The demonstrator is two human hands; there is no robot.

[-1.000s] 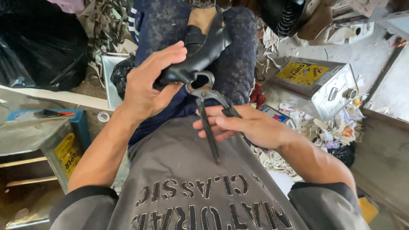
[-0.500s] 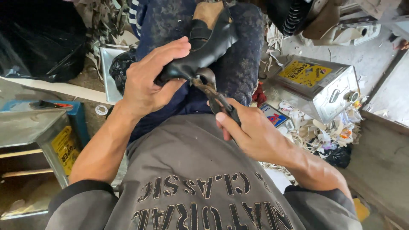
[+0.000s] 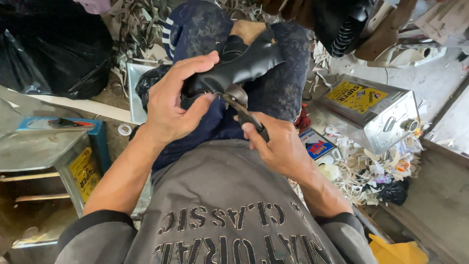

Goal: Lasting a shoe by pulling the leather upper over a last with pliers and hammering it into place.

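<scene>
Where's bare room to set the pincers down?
Bare concrete floor behind the metal can, on the right, is the clearest patch. The flat tin top on the left also looks free. Beside the right hand, scraps crowd the floor.

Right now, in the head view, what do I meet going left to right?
Black plastic bag → blue tin → left hand → black shoe → pincers → right hand → square metal can.

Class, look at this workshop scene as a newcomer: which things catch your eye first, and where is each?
At centre, the left hand grips a black shoe on the lap, while the right hand closes pincers at its edge. To the right stands a silver metal can with a yellow label, among pale scraps.
</scene>
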